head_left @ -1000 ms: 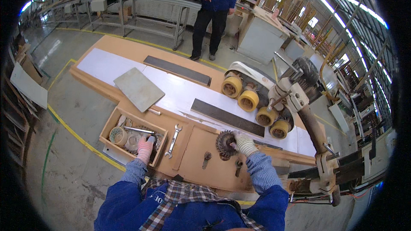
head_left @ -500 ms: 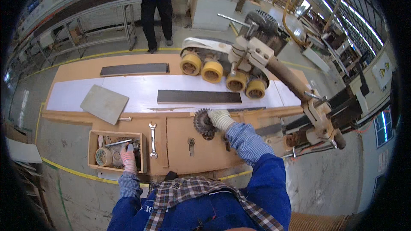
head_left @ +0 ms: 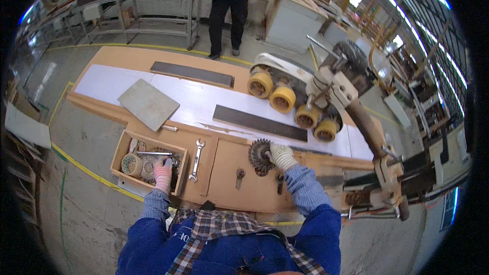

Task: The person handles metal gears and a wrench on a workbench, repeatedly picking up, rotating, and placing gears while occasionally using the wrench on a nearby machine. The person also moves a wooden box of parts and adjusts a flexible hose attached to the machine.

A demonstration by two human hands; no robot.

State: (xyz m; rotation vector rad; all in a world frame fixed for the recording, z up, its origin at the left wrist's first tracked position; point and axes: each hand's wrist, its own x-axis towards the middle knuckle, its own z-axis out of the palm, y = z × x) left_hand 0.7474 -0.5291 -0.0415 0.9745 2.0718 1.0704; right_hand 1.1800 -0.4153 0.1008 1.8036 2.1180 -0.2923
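My right hand (head_left: pixel 283 156), in a pale knitted glove, is closed on the edge of a dark toothed cutter (head_left: pixel 259 154) above the brown bench top. In a small wooden box (head_left: pixel 181 181) at the left, my left hand (head_left: pixel 163 173), in a pinkish striped glove, reaches among loose parts. Its fingertips are partly hidden, so its grip is unclear. Just beyond them a silver metal rod (head_left: pixel 153 153) lies across the box, near a round, pale container (head_left: pixel 132 164). Between box and cutter rests an open-end wrench (head_left: pixel 196 161).
A grey square plate (head_left: pixel 148 104) and two dark strips (head_left: pixel 260 122) lie on the white board (head_left: pixel 102 80). A feeder with yellow rollers (head_left: pixel 282 99) hangs over it at the right, on a thick arm (head_left: pixel 367 125). Beyond the bench stands another person (head_left: pixel 229 15).
The view has turned, so the bench appears tilted and shifted right. My left hand has moved slightly away from the rod inside the box. My right hand stays on the cutter.
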